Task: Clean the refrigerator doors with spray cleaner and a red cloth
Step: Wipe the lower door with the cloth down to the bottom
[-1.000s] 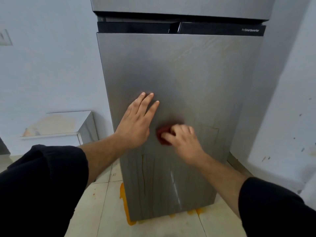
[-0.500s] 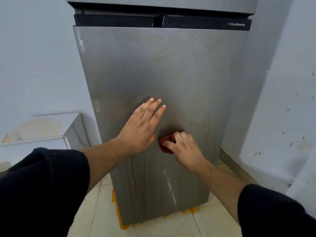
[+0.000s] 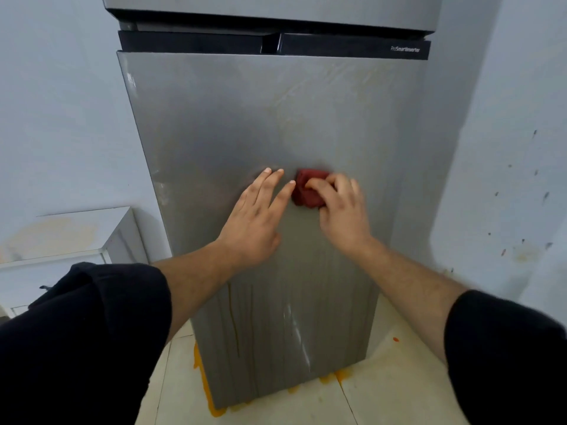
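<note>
Tiled floor (image 3: 383, 394) at fridge foot carried orange residue (image 3: 201, 360). Lower door (image 3: 214, 118): brown drip streaks (image 3: 233, 320) near bottom edge, unwiped. Left hand (image 3: 254, 222) flat on door centre, fingers straight, bracing. Right hand (image 3: 343, 210) gripped bunched red cloth (image 3: 306, 191), pressed to door. Cloth had climbed over last second, from beside left palm to just beside left fingertips. Judgement: wiping stroke ran upward; bottom streaks and upper door (image 3: 276, 4) pending. Spray cleaner out of view.

We have only one view, from the head: it faces forward and slightly down, very near the lower refrigerator door (image 3: 233, 118).
</note>
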